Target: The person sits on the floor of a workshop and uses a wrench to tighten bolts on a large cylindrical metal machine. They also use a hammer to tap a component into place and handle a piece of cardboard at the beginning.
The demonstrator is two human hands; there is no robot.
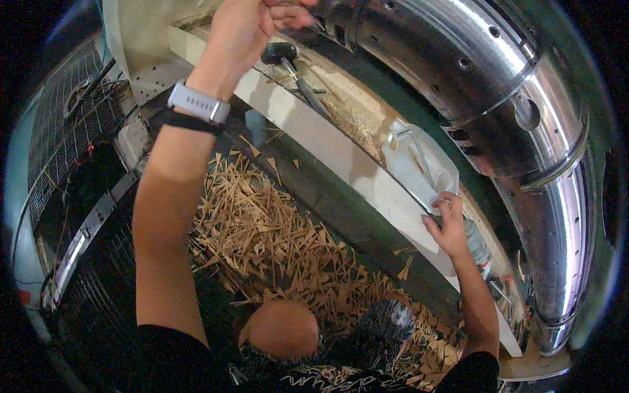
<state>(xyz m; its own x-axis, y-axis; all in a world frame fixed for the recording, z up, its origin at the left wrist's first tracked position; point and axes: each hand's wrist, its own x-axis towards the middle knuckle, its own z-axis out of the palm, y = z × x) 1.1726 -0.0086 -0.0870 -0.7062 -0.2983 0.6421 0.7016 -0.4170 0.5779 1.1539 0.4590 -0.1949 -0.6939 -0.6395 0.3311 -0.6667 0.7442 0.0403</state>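
Observation:
My left hand [282, 14] is raised at the top, beside the large shiny perforated metal cylinder [452, 56]. Its fingers are bent and partly cut off by the frame edge; anything between them is hidden. A black-handled tool [280, 52] with a metal shaft lies on the long ledge [341, 152] below that wrist. Lower right, my right hand [449, 226] rests at the ledge's edge, thumb and fingers apart, with no object plainly held. Just beyond its fingertips is a translucent white plastic container [422, 160]. A clear bottle [477, 247] lies to its right.
A heap of thin wooden offcuts [255, 216] covers the floor below the ledge. Sawdust and splinters lie along the ledge's trough. Wire mesh [62, 164] and a curved metal strip [85, 239] stand on the left. Small tools [508, 291] lie at the ledge's right end.

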